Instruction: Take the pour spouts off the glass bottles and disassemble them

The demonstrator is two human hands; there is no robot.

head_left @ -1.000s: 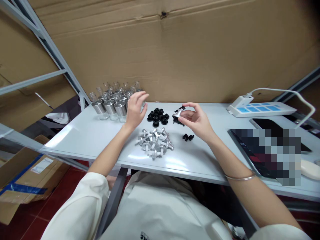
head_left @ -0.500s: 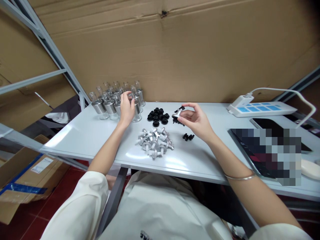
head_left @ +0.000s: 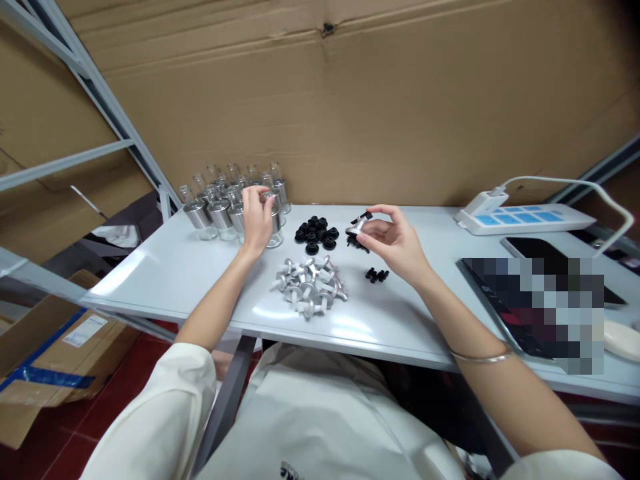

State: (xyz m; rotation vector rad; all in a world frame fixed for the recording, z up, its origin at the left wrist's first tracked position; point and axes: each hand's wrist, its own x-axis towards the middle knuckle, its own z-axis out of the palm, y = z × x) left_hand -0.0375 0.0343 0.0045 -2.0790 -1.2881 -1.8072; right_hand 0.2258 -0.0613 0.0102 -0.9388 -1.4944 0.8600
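Observation:
My left hand (head_left: 257, 220) is closed round the top of a glass bottle with a metal sleeve (head_left: 275, 227), at the right front of a group of similar bottles (head_left: 199, 215). Its neck is hidden by my fingers. In my right hand (head_left: 393, 237), thumb and fingers pinch a silver pourer spout (head_left: 356, 227) with a black tip, held above the table. Under it lies a partly covered pile of small black parts (head_left: 361, 247). Between the hands are black ring-shaped stoppers (head_left: 316, 233) and, nearer me, a heap of silver spout pieces (head_left: 311, 287).
Several tiny black pieces (head_left: 377, 275) lie right of the silver heap. A power strip (head_left: 530, 219) with a plugged-in white charger, a phone (head_left: 515, 247) and a partly blurred-out tablet (head_left: 493, 303) occupy the table's right. A cardboard wall (head_left: 380, 120) stands behind.
My left fingers have closed in further at the bottle's top, and the hand has shifted slightly right and toward me. My right hand still holds the spout in nearly the same place.

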